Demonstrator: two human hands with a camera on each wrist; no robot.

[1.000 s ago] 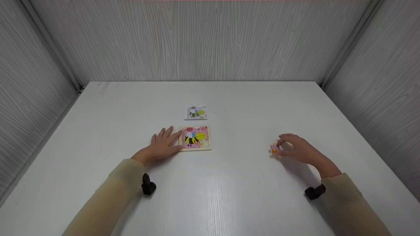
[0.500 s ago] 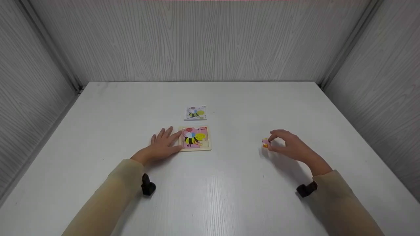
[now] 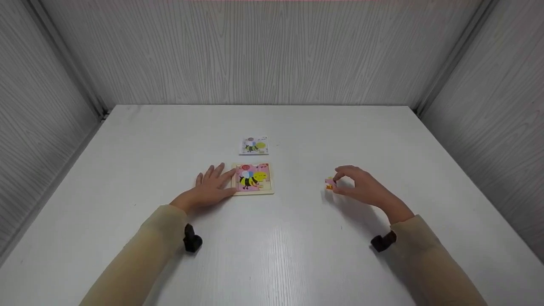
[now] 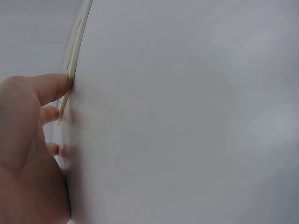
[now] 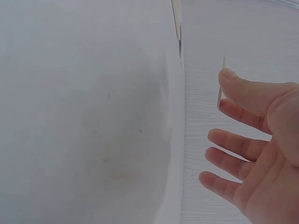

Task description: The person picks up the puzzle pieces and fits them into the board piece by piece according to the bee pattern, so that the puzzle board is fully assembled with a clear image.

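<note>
A small wooden puzzle board (image 3: 253, 179) with a bee picture lies at the middle of the white table (image 3: 272, 255). My left hand (image 3: 211, 188) rests flat on the table, fingers straight, touching the board's left edge (image 4: 70, 79). To the right, above the table, my right hand (image 3: 355, 183) pinches a small pink and orange puzzle piece (image 3: 329, 183) between thumb and forefinger. The right wrist view shows that piece (image 5: 220, 84) edge-on as a thin sliver at my thumb tip, the other fingers spread loosely.
A small reference card (image 3: 253, 145) showing the same bee picture lies just behind the board. Grey wood-grain walls (image 3: 255, 51) close the table in at the back and both sides. Black wrist mounts sit on both sleeves.
My right hand has lifted the puzzle piece off the table and carried it leftward, toward the board. My left hand and the board have stayed where they were.
</note>
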